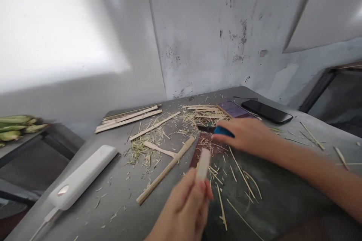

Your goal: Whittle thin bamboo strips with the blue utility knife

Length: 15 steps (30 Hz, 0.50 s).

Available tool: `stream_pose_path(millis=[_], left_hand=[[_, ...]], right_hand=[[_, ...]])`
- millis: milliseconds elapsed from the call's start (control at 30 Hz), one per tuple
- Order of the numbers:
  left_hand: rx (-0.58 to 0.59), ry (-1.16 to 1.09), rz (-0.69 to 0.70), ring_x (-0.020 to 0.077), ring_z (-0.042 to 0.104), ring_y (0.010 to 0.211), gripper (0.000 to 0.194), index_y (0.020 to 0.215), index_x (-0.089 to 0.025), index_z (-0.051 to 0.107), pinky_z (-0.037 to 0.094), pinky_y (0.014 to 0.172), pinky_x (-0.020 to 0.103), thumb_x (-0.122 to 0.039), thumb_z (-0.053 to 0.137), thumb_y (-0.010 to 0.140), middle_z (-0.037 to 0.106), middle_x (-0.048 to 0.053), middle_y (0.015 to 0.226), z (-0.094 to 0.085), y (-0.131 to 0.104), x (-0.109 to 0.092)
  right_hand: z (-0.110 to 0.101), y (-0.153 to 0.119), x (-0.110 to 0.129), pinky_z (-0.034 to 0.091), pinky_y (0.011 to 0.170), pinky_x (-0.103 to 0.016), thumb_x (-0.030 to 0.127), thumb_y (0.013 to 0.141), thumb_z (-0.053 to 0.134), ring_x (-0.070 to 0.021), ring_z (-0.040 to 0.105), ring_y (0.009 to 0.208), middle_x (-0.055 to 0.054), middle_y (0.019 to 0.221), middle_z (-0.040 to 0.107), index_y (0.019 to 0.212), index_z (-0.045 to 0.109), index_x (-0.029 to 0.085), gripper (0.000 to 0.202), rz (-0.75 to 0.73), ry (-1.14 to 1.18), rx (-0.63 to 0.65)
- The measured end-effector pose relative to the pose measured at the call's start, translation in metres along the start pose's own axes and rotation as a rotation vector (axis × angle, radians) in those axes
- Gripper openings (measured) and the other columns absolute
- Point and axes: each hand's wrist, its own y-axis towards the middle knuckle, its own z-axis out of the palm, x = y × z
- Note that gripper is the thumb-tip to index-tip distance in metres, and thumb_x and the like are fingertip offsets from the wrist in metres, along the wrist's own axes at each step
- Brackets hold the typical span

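Observation:
My left hand is closed round a pale wooden stick, whose blunt end points away from me; motion blurs it a little. My right hand grips a knife by its blue handle, and the dark blade points left, apart from the stick. Under the hands lies a dark reddish board strewn with shavings. To the left rest a round wooden rod and a thinner carved stick, its end against the rod.
Split strips lie at the back left, and more shavings are scattered about. A white power strip-like device with a cable sits at left. A black phone and a purple flat box lie at back right, near the wall.

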Motion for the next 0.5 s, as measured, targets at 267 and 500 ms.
stream_pose_path(millis=[267, 500], left_hand=[[-0.042, -0.045, -0.098, 0.0042, 0.016, 0.042, 0.066, 0.088, -0.028, 0.04, 0.008, 0.04, 0.022, -0.085, 0.071, 0.076, 0.034, -0.013, 0.059, 0.003, 0.003, -0.001], [-0.048, -0.058, -0.084, 0.0033, 0.018, 0.039, 0.077, 0.087, -0.029, 0.032, 0.011, 0.037, 0.019, -0.091, 0.072, 0.066, 0.035, -0.016, 0.056, 0.0, 0.006, -0.01]], right_hand=[[-0.008, -0.001, -0.005, 0.037, 0.062, -0.032, 0.072, 0.106, 0.027, -0.0233, 0.066, 0.069, -0.004, 0.073, 0.068, 0.103, 0.06, 0.023, 0.06, 0.081, 0.041, -0.133], [-0.007, -0.025, 0.055, 0.039, 0.067, -0.032, 0.065, 0.108, 0.038, -0.0218, 0.068, 0.077, -0.004, 0.086, 0.073, 0.104, 0.063, 0.023, 0.049, -0.271, 0.265, -0.046]])
